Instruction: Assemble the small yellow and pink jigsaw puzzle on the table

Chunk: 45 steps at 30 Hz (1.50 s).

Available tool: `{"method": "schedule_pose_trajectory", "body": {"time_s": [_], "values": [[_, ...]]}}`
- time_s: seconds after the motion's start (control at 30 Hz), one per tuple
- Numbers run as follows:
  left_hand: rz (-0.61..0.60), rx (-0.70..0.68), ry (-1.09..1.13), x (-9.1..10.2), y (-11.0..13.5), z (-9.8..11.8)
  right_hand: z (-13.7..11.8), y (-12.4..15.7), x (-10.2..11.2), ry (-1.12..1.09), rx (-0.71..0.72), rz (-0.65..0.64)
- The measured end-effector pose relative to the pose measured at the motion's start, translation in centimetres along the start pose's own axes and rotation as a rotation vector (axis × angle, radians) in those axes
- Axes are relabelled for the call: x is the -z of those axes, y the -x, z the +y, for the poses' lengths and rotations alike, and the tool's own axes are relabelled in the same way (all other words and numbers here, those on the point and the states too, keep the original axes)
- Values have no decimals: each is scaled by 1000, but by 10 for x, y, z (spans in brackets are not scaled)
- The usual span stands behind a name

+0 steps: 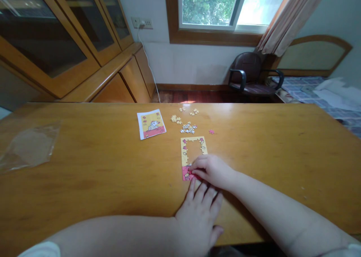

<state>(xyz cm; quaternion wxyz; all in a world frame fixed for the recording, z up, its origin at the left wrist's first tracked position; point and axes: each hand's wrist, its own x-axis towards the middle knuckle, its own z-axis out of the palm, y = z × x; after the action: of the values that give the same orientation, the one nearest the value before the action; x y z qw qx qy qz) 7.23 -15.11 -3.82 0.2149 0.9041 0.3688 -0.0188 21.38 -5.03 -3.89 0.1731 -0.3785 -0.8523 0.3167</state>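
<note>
A small jigsaw puzzle (193, 148) lies on the wooden table (84, 163), its yellow border joined up and its middle still bare wood, with a pink strip along the bottom. My right hand (211, 170) rests on the puzzle's lower right corner, fingers curled and pressed down on the pink pieces there. My left hand (199, 215) lies flat on the table just below the puzzle, fingers stretched toward it and holding nothing. Loose pieces (186, 123) are scattered beyond the puzzle. A single pink piece (211, 131) lies apart to the right.
A reference picture card (151, 124) lies left of the loose pieces. A clear plastic bag (29, 146) sits at the table's far left. Behind the table are a wooden cabinet (70, 43), a dark armchair (249, 74) under the window, and a bed (324, 91).
</note>
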Motion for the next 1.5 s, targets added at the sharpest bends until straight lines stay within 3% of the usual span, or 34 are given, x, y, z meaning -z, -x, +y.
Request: {"method": "schedule_pose_trajectory", "body": {"time_s": [0.67,0.97,1.5], "values": [[-50,9,6,10,0,1,-5,2,5,123,43,23],[-42,14,2,9,-1,2,-7,6,11,215,151,-67],[-53,1,-46,9,-2,2,-9,6,14,249,109,-109]]}}
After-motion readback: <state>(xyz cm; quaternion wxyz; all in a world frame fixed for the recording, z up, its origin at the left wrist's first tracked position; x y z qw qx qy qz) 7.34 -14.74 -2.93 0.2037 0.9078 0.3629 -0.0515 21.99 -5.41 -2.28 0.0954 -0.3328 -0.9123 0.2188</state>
